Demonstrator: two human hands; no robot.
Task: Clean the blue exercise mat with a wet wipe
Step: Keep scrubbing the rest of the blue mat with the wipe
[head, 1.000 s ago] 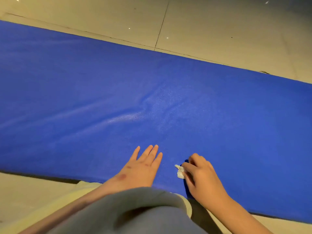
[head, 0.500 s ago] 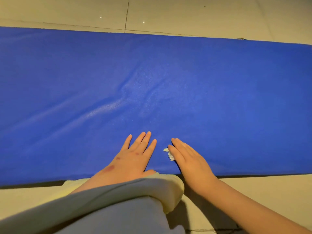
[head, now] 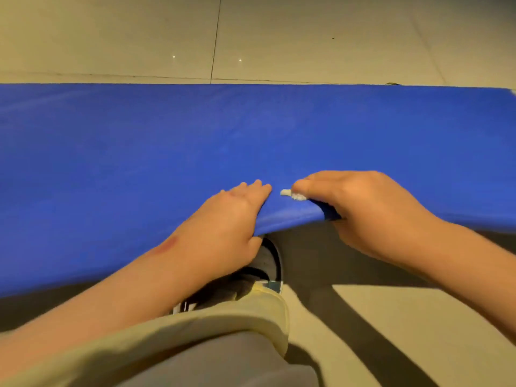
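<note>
Compared against half a second earlier: found near edge of blue exercise mat [head: 251, 141] peeled up off the floor [head: 307, 37] in a shallow arch, flat before. Saw left grip [head: 231, 216] no longer flat and splayed: fingers laid together over the top face, thumb tucked beneath the edge, clamping the mat. Saw right grip [head: 363, 210] curled over the same raised edge just beside, thumb pinning wet wipe [head: 293, 194] to the mat's top. Noted wipe as a small white crumpled wad, only its tip poking out left of the thumb. Spotted a dark shoe [head: 269, 261] with pale sole under the lifted edge, hidden earlier. Logged mat as thin, flexible, foam-like sheet, matte with fine grain, long straight far edge. Logged floor as large glossy beige tiles, thin dark seams, two pinpoint light reflections. Spotted grey trouser leg [head: 223, 358] with cream cuff at bottom.
</note>
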